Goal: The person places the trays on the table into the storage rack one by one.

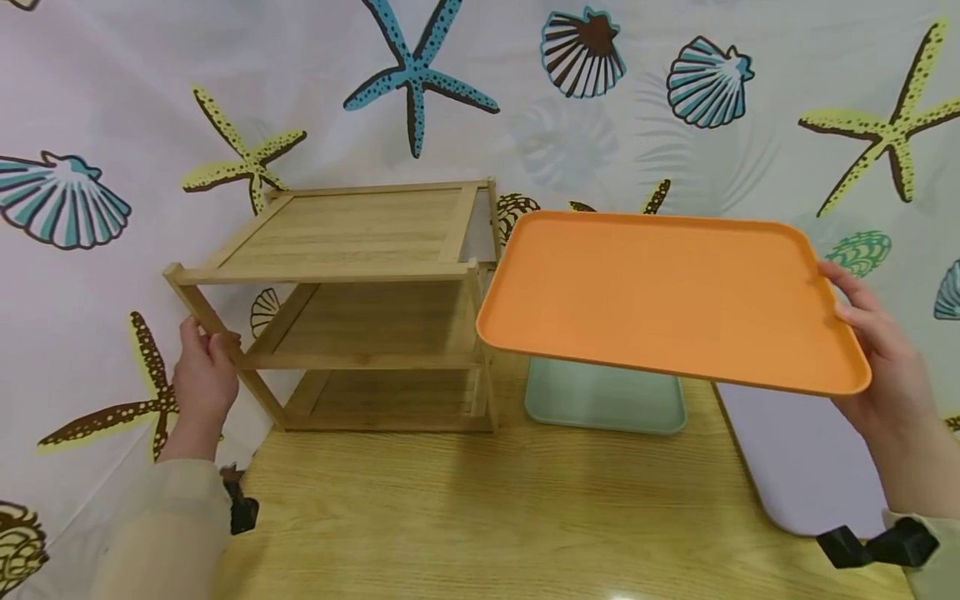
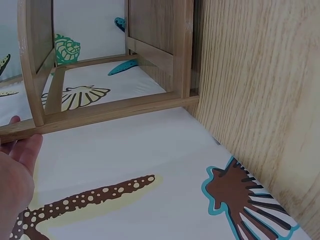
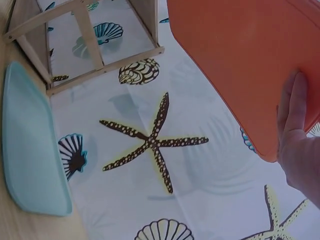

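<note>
An orange tray (image 1: 675, 300) is held up in the air by my right hand (image 1: 885, 350), which grips its right end with the thumb on top. In the right wrist view, fingers of the right hand (image 3: 295, 130) lie against the tray's underside. The tray's left end is beside a three-level wooden shelf rack (image 1: 345, 275), at about the height of its upper levels. My left hand (image 1: 206, 375) grips the rack's left front post. In the left wrist view, the left hand's fingers (image 2: 30, 150) curl around that wooden post (image 2: 100, 114).
A pale green tray (image 1: 603, 396) lies on the wooden table (image 1: 450, 517), right of the rack and partly under the orange tray. At the right, a lavender tray (image 1: 802, 458) lies on the table. A cloth with starfish and shell prints (image 1: 315, 50) hangs behind.
</note>
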A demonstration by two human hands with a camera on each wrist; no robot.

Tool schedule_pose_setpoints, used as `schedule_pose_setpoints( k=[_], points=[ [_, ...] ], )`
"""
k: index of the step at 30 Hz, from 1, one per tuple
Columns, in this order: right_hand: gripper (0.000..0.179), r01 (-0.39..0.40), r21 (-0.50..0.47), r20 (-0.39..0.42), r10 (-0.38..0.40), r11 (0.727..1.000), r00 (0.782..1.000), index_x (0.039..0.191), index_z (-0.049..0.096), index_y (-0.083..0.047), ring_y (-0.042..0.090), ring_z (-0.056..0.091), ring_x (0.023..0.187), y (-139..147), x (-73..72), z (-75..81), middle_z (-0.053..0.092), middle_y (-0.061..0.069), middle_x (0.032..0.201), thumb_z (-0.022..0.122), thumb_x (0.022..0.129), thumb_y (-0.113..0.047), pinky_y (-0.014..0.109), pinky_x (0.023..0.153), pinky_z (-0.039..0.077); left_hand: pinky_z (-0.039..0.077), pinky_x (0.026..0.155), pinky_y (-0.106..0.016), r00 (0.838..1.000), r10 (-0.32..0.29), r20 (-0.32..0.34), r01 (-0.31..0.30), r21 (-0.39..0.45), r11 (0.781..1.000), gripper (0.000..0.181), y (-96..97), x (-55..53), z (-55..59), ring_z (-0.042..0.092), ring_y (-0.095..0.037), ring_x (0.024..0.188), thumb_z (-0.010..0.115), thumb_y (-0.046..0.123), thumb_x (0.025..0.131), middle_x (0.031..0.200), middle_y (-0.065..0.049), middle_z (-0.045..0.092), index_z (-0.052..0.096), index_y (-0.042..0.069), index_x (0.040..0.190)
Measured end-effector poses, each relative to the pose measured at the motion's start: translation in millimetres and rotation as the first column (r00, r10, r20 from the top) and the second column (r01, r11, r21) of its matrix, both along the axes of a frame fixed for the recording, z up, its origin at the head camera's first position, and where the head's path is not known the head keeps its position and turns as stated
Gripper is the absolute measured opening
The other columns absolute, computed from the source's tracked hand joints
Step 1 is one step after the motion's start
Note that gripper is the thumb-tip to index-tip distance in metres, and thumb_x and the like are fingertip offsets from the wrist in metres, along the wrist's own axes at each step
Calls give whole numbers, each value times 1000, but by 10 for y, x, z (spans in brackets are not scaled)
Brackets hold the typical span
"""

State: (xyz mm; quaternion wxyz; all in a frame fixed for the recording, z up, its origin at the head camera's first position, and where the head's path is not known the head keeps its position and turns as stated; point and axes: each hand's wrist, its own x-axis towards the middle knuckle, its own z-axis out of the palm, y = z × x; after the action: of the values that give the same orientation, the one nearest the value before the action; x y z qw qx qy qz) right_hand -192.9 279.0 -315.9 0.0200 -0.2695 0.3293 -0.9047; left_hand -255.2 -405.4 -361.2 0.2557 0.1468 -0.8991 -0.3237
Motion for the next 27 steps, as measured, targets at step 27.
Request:
schedule_pose_setpoints(
  k=[27],
  points=[
    [31,-34,19,101,32,999,994,133,34,-4,27,69,82,-913,-561,453,56,18,112,40,102,-1,30,72,56,40,83,-57,998,-12,-59,12,0,1000,39,17,17,-2,54,-50,107,26,20,106,125,-27,56,27,11,145]
  ],
)
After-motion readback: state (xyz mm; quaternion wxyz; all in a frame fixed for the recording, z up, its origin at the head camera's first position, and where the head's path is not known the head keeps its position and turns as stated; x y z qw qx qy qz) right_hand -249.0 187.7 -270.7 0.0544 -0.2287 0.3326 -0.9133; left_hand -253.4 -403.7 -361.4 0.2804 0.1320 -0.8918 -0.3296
